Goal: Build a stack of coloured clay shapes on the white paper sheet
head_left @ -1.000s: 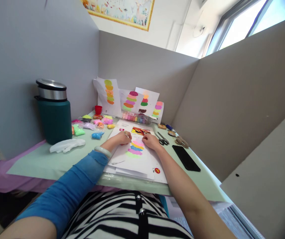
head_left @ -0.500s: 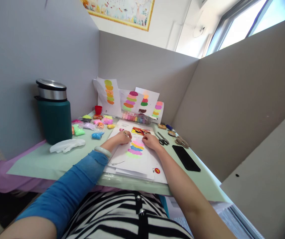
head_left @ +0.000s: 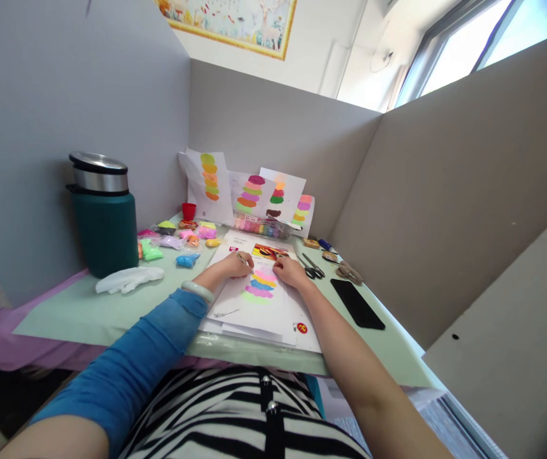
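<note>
We are finding the sheet (head_left: 260, 312) lying flat on the pad (head_left: 236, 238), its far part between both hands and its long axis apparently running from the pad's near edge toward its far end. Its coloured bands (head_left: 261, 285) are stacking along that same line, just nearside of the fingertips.

We are noting the left hand (head_left: 239, 264) resting over the pad's left half, fingers curled together; we are not able to tell whether it is pinching anything. The right hand (head_left: 291, 271) is resting over the pad's right half, fingers bent inward; we are likewise unable to confirm a grasp. Both are flanking the top band, neither being clearly nearer.

On edges, we are observing the sheet's near edge lying close to the pad's near edge. The table (head_left: 72, 306) is offering open room left of the pad's near half, judging by the gap before the cloth (head_left: 130, 279). Right of the pad, the scissors (head_left: 315, 270) and phone (head_left: 357, 303) are narrowing the room. Beyond its far end, the marker pack (head_left: 259, 225) is closing off the way.
</note>
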{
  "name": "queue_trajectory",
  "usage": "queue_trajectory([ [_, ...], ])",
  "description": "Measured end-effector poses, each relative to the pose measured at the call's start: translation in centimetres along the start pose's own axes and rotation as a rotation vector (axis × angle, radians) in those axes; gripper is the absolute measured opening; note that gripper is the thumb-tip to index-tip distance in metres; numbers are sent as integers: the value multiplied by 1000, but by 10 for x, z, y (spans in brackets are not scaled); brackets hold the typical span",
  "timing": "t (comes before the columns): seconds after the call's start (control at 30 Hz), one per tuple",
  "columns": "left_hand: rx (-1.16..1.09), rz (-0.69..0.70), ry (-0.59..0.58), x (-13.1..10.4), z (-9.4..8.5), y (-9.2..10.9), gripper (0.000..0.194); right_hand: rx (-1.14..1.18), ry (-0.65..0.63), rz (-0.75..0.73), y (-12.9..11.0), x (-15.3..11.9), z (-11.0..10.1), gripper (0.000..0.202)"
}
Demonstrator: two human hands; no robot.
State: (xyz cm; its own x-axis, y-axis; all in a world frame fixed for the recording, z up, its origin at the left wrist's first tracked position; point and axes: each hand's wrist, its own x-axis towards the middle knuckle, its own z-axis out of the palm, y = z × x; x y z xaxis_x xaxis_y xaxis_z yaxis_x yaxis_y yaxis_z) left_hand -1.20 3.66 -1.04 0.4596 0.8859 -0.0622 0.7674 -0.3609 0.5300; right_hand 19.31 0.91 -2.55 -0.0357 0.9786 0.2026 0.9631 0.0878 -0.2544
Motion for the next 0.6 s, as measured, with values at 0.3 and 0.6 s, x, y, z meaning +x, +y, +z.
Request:
queue_trajectory([
  [0.3, 3, -13, 2, -2, -2, 2, 29, -12, -2, 0, -2, -1, -2, 18],
  [0.6, 18, -12, 28, -11, -5, 10, 28, -11, -3, 2, -3, -3, -3, 17],
])
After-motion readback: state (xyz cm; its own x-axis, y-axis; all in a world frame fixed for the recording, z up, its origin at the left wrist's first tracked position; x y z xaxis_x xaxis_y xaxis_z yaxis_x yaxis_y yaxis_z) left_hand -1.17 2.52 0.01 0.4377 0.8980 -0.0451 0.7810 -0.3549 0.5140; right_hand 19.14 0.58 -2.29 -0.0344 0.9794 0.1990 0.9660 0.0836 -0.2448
